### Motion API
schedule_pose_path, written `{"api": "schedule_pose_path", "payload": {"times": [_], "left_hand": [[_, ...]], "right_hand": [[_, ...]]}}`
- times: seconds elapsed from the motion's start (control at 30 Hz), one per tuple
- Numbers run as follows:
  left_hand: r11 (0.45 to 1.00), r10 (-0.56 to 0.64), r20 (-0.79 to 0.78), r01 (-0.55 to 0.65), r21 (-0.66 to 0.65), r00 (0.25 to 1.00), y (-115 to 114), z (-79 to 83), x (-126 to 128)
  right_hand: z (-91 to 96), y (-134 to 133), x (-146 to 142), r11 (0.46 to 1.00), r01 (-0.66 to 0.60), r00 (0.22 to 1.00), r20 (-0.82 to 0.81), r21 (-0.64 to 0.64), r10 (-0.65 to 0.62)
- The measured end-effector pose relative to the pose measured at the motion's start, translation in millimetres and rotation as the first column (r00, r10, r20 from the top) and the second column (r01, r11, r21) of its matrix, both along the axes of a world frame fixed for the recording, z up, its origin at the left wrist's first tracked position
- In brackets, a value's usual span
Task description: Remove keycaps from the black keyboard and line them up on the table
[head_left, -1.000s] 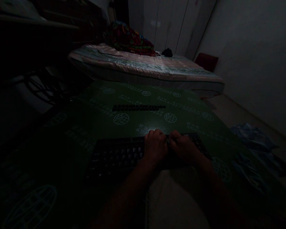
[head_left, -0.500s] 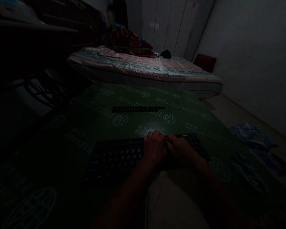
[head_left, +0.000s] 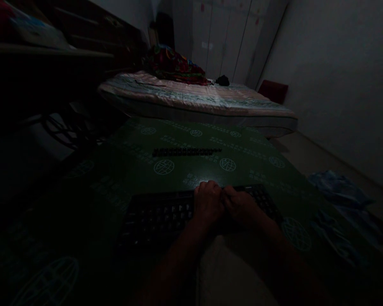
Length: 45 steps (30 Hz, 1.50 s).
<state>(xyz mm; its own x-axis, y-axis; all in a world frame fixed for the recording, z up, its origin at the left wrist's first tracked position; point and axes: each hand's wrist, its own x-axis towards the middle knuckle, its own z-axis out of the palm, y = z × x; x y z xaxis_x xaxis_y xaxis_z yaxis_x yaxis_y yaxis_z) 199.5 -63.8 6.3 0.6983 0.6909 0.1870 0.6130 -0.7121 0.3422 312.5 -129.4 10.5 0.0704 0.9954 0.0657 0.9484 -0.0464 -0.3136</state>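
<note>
The room is very dark. A black keyboard [head_left: 156,216] lies on a green mat [head_left: 185,165] printed with pale globe marks. My left hand [head_left: 208,203] and my right hand [head_left: 241,206] rest side by side on the keyboard's upper middle, fingers curled and pressed close together. A thin item seems pinched in the right hand, too dim to name. A row of small dark pieces [head_left: 185,151] lies in a line on the mat beyond the keyboard.
A mattress [head_left: 198,95] with a striped sheet lies behind the mat, with a colourful bundle of cloth [head_left: 175,66] on it. Blue cloth [head_left: 338,191] lies on the floor at right. Dark furniture with metal scrollwork [head_left: 67,127] stands at left.
The view has tilted up slightly, so everything sits a little lower in the picture. Both hands stay together at the same spot on the keyboard.
</note>
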Motion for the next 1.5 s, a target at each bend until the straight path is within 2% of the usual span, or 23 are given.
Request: {"api": "schedule_pose_path", "payload": {"times": [0.2,0.47,0.57,0.77,0.87,1.1,1.5], "left_hand": [[1.0,-0.011,-0.02,0.011,0.002,1.0,1,2.6,0],[1.0,-0.023,-0.048,0.023,-0.001,0.999,2,2.8,-1],[1.0,-0.021,-0.045,0.022,0.019,0.999,1,2.5,-1],[1.0,-0.02,-0.029,0.02,0.021,0.999,2,0.7,-1],[1.0,-0.014,-0.028,0.014,0.004,1.0,2,0.6,-1],[0.998,-0.027,0.023,0.028,-0.062,0.999,2,0.9,-1],[0.997,-0.039,0.037,0.041,-0.065,0.999,1,0.2,-1]], "right_hand": [[5.7,-2,0,0.999,-0.03,0.989,-0.143,0.038,0.035],[12.0,-5,7,0.989,-0.088,0.931,-0.344,0.117,0.123],[11.1,-4,7,0.99,-0.071,0.942,-0.318,0.119,0.106],[1.6,1,1,0.997,-0.023,0.993,-0.116,0.068,0.03],[-1.5,3,0,0.998,0.001,0.998,-0.068,0.065,0.003],[-4.0,4,0,0.989,0.049,0.993,-0.11,0.138,-0.034],[-14.2,6,1,0.956,0.117,0.984,-0.163,0.27,-0.075]]}}
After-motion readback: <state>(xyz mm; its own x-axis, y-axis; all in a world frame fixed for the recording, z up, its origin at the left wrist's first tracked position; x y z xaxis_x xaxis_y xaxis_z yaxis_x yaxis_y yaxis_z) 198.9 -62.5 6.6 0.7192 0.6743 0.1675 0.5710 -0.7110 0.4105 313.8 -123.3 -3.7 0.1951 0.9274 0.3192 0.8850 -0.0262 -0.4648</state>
